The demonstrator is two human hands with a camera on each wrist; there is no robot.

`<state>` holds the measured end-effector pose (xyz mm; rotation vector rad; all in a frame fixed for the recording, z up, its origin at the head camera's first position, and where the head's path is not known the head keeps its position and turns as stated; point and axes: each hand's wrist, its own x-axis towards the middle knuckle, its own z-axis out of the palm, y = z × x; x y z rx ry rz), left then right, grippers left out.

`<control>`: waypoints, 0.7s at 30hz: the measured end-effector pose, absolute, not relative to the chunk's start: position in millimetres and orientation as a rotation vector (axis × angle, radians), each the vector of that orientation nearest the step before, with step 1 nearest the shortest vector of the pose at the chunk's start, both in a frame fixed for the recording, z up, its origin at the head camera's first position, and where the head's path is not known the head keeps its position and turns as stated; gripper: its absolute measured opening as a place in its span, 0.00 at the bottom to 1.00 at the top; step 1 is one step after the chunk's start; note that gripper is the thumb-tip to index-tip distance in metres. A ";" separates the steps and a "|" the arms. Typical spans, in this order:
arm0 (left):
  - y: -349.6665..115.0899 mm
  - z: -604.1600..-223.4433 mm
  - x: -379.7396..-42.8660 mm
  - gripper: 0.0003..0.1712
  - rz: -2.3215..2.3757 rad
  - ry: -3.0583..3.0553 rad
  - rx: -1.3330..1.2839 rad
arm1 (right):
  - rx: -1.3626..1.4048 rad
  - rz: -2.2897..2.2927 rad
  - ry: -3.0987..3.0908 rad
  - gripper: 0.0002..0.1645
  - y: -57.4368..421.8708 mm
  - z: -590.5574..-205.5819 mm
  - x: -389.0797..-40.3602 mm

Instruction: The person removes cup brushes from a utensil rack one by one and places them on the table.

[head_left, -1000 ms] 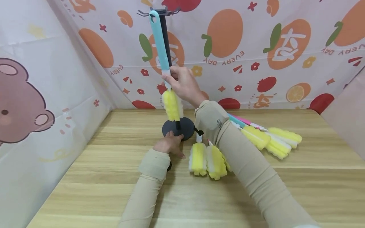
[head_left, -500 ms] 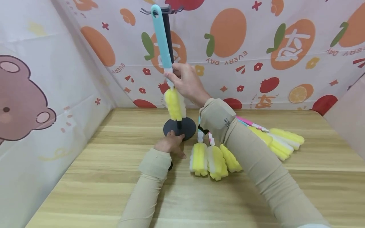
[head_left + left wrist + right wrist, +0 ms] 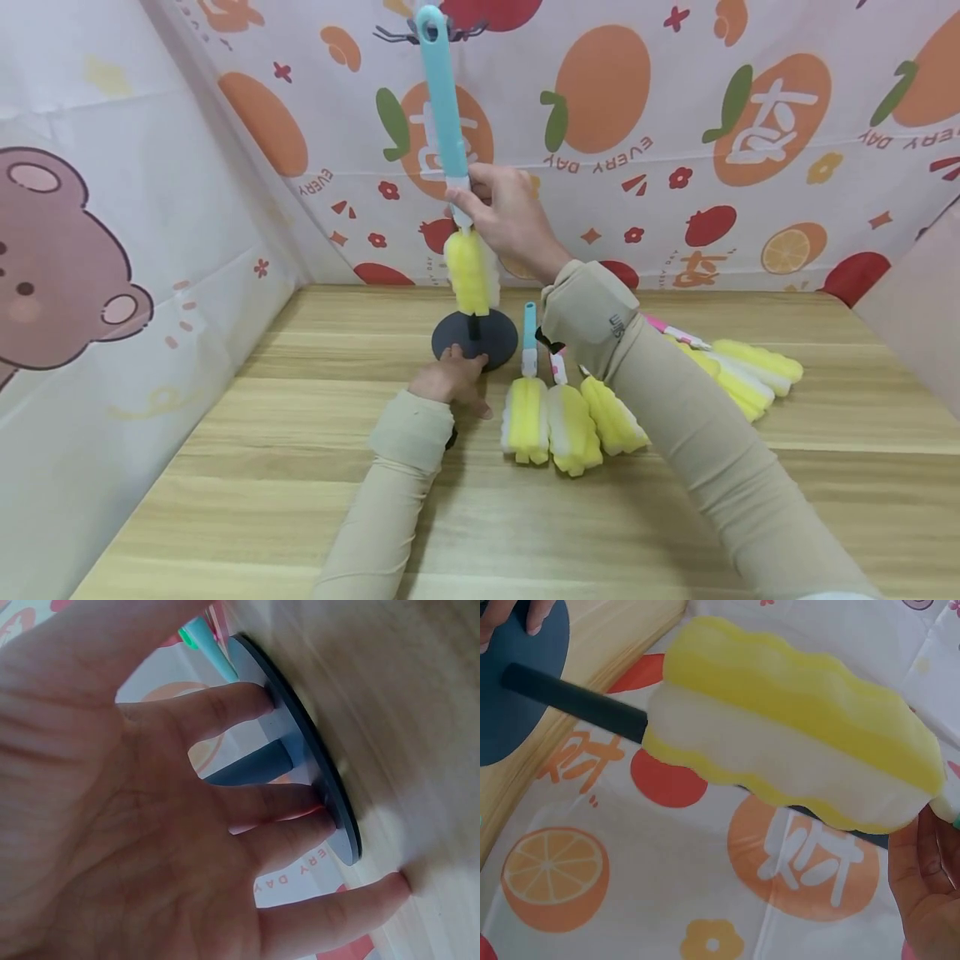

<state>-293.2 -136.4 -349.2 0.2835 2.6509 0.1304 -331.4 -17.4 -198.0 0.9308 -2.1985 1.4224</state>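
My right hand (image 3: 513,218) pinches a sponge bottle brush (image 3: 446,117) by the white neck below its turquoise handle. The brush is upright, its holed handle end level with the hooks (image 3: 471,32) of a black stand; whether it touches a hook I cannot tell. Its yellow-and-white sponge head (image 3: 802,720) hangs down alongside the stand's post (image 3: 577,697). On the stand's round base (image 3: 491,337) rests my left hand (image 3: 450,379). In the left wrist view the left fingers (image 3: 285,801) are spread and straight, several tips on the base and one on the table.
Three sponge brushes (image 3: 527,421) lie right of the base, near my right sleeve. More brushes (image 3: 757,362) lie further right, partly behind that sleeve. A fruit-print cloth (image 3: 600,192) hangs behind the wooden table (image 3: 247,467).
My right hand has shifted slightly right with the brush, whose handle now covers the post. The right sleeve uncovers more of the nearer brushes. My left hand stays on the base.
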 end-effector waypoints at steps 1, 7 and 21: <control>-136.5 -349.5 -293.3 0.52 0.132 2.650 0.282 | 0.929 1.402 -2.200 0.09 -15.4 -198.4 -331.4; -136.5 -350.3 -293.8 0.53 0.152 2.644 0.283 | 0.939 1.336 -2.189 0.07 -6.5 -200.3 -330.8; -138.1 -349.6 -292.1 0.53 0.171 2.636 0.273 | 0.911 1.359 -2.182 0.07 6.9 -204.5 -329.2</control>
